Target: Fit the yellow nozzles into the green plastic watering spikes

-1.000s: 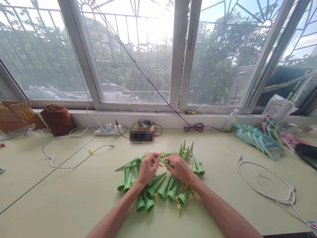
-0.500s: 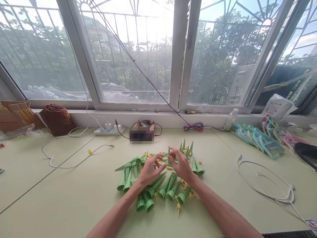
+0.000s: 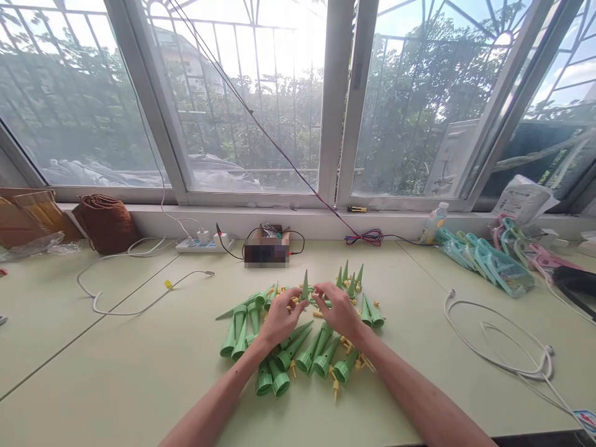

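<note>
- Cone [image 3: 305,288], green, tip up, mid-frame: my left hand [image 3: 281,315] has it pinched in its grip.
- Right hand [image 3: 341,308] just beside it, fingers curled; can't tell if that grip has anything.
- Loose green cones [image 3: 326,360] lying on table [image 3: 158,385], lower center, several wide ends facing bottom edge.
- Yellow pieces [image 3: 336,389] scattered among them.
- Upright cones [image 3: 345,275] right of center.
</note>
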{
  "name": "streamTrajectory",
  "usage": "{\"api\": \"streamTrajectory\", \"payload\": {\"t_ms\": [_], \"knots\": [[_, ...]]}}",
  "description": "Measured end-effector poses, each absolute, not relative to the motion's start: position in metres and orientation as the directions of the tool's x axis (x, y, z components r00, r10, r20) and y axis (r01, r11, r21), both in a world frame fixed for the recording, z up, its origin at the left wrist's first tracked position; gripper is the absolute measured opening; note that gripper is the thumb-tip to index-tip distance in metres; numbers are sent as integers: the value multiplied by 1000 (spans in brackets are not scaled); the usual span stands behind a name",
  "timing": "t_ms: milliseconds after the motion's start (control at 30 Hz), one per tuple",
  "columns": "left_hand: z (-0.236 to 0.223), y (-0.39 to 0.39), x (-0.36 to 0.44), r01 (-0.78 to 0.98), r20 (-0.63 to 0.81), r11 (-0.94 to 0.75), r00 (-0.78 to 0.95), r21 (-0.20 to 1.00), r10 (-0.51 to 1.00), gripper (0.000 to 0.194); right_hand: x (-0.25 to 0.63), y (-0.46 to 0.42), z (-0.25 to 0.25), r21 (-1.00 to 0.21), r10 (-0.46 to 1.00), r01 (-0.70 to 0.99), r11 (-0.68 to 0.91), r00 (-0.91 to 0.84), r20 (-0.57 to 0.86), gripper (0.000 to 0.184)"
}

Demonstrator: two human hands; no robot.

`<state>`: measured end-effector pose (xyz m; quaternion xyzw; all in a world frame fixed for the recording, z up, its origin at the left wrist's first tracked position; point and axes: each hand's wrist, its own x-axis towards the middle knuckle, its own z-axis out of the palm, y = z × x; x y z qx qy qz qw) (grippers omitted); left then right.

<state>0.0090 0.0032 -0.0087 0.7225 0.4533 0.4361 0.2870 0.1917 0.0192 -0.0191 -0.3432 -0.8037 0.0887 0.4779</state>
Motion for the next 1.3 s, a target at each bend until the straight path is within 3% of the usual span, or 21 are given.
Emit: {"api": "streamTrajectory", "payload": {"t_ms": [267, 533, 867, 1033, 1300], "knots": [[-5, 8, 10, 73, 220, -228, 107, 971, 970, 37, 194, 20, -15, -469, 720, 548, 693, -488, 494, 16], [-3, 9, 7, -245, 104, -57, 180, 968, 978, 35, 194, 22, -20, -545, 787, 568, 617, -456, 416, 17], [-8, 12, 6, -235, 87, -42, 184, 971, 979, 35, 194, 22, -19, -494, 766, 585, 643, -476, 432, 21], [-6, 11, 7, -226, 80, -37, 181, 973, 980, 41, 192, 22, -22, -448, 701, 551, 704, -441, 560, 21], [-8, 9, 7, -129, 63, -34, 225, 991, 972, 45, 192, 17, -14, -499, 621, 435, 750, -201, 758, 23]]}}
